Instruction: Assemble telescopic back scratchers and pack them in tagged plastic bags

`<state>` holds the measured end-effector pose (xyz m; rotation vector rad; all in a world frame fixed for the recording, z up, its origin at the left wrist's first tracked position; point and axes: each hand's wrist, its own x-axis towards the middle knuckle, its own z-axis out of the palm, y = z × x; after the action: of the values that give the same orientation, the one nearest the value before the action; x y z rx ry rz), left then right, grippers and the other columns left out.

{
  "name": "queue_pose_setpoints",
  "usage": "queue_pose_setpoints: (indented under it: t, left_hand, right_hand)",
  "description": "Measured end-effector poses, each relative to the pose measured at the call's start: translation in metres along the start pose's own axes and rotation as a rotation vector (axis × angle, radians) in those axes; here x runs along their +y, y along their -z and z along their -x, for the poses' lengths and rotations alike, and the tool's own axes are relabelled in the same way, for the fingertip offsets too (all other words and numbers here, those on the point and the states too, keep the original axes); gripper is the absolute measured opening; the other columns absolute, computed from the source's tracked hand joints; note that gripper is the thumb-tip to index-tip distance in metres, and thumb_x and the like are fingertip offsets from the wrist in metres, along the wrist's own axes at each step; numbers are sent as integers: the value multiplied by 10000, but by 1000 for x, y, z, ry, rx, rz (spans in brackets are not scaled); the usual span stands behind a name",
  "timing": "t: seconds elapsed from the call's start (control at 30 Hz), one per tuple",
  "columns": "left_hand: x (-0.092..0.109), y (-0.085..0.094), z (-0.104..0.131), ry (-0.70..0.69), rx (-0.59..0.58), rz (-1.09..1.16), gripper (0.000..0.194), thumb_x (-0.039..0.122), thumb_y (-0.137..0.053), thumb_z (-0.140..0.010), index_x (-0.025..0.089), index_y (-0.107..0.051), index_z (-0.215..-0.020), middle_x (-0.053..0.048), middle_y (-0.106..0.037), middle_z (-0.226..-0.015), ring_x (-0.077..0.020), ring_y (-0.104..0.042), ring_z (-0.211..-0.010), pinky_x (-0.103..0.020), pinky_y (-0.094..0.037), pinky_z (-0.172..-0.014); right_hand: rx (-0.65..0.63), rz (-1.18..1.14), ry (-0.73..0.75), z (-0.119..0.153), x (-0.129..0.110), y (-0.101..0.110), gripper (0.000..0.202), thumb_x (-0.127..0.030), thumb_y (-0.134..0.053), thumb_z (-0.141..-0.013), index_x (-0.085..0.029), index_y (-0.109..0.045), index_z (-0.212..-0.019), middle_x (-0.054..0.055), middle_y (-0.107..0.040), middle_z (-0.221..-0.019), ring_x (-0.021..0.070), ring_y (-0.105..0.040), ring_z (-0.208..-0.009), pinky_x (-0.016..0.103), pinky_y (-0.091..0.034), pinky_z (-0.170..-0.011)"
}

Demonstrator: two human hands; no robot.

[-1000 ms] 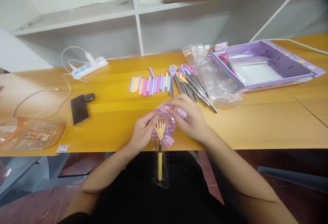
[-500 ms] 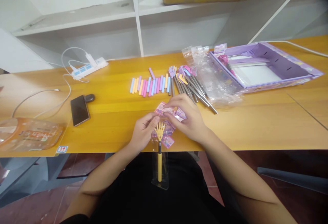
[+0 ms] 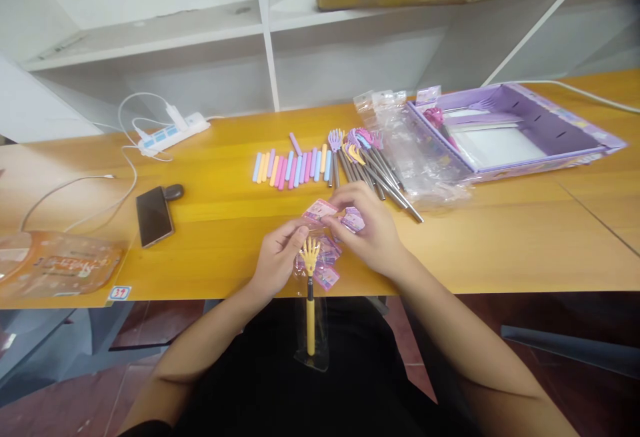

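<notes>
A yellow back scratcher [image 3: 311, 314] lies inside a clear plastic bag [image 3: 320, 359] that hangs over the table's front edge, its hand-shaped head upward. My left hand [image 3: 281, 255] pinches the bag near its top, thumb and fingers together beside the scratcher's head. Between the thumb and fingers of my right hand [image 3: 367, 227] is a pink printed card [image 3: 320, 210], held at the bag's mouth. More printed cards [image 3: 327, 277] lie under the bag, and a purple card [image 3: 353, 218] shows beneath my right hand.
Beyond my hands are a row of coloured handles [image 3: 293, 169] and a pile of back scratcher rods [image 3: 383, 174]. Clear bags [image 3: 425, 164] lie against a purple box [image 3: 545, 164]. Leftward are a phone [image 3: 155, 217], a power strip [image 3: 175, 134] and an orange bag [image 3: 75, 264].
The pink card between my hands now shows more of its face, and my right fingers have shifted slightly on it. The bagged scratcher stays nearly in place.
</notes>
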<state>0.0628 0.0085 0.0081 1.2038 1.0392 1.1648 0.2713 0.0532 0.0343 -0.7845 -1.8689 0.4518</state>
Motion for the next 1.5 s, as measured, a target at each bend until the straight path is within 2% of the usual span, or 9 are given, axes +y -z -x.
queue_pose_setpoints:
  t: [0.13, 0.27, 0.33, 0.53, 0.73, 0.93, 1.07, 1.17, 1.5]
  left_hand:
    - [1, 0, -1, -35, -5, -18, 388, 518, -694, -1041, 194, -821, -1212, -85, -827, -1220, -259, -763, -1166, -340, -598, -989]
    - [2, 0, -1, -41, -32, -30, 375, 505, -666, -1062, 211, -818, -1240, -78, -825, -1243, -251, -764, -1166, -326, -594, -973]
    - [2, 1, -1, -44, -27, -36, 370, 499, -663, -1066, 213, -822, -1238, -73, -828, -1238, -241, -768, -1137, -319, -592, -967]
    - [1, 0, -1, -36, -10, 2, 364, 490, -660, -1070, 205, -826, -1223, -66, -837, -1186, -234, -777, -1094, -319, -595, -962]
    - [1, 0, -1, -14, 7, 4, 377, 506, -683, -1054, 210, -824, -1241, -71, -834, -1235, -264, -756, -1205, -371, -559, -1100]
    - [5, -2, -1, -34, 41, -18, 399, 531, -701, -1038, 210, -825, -1241, -76, -834, -1246, -252, -772, -1143, -342, -587, -1026]
    - [5, -2, -1, -35, 52, 24, 393, 523, -720, -1027, 198, -832, -1218, -86, -837, -1226, -257, -777, -1143, -336, -596, -1012]
    - [3, -2, -1, -22, 49, 43, 387, 520, -712, -1034, 204, -830, -1224, -85, -834, -1237, -265, -771, -1166, -353, -585, -1039]
    - [5, -1, -1, -86, 22, -54, 357, 497, -676, -1058, 208, -830, -1201, -75, -834, -1215, -249, -759, -1154, -352, -572, -1045]
  right_hand:
    - [1, 0, -5, 1, 0, 0, 145, -227, -700, -1037, -271, -666, -1172, 47, -690, -1058, 228, -672, -974, 403, -584, -846]
    - [-15, 51, 19, 1, -1, 0, 345, -182, -681, -1043, -292, -656, -1369, 52, -725, -1135, 225, -694, -986, 406, -603, -868]
    - [-15, 92, 64, 1, -1, 0, 374, -175, -675, -1049, -299, -654, -1401, 58, -722, -1164, 229, -702, -1006, 415, -610, -884]
    - [40, 179, 193, 0, -1, -2, 336, -185, -708, -1036, -286, -678, -1354, 75, -665, -1113, 247, -699, -1028, 439, -624, -867]
    - [53, 168, 235, 0, 0, -1, 235, -144, -726, -1015, -253, -691, -1220, 70, -684, -1080, 231, -715, -989, 415, -629, -832]
    - [47, 204, 285, 3, 1, -4, 334, -126, -734, -1006, -255, -645, -1301, 72, -725, -1105, 229, -733, -992, 406, -640, -835]
    - [69, 217, 348, 4, 2, -4, 320, -88, -734, -985, -247, -650, -1250, 71, -712, -1096, 227, -723, -981, 401, -630, -824]
    - [76, 229, 342, 3, 3, -3, 332, -86, -738, -979, -243, -649, -1258, 74, -704, -1097, 231, -718, -982, 400, -621, -819]
    - [-66, 207, 318, 6, 5, -4, 281, -178, -722, -1015, -278, -654, -1268, 71, -690, -1120, 231, -703, -979, 399, -612, -815]
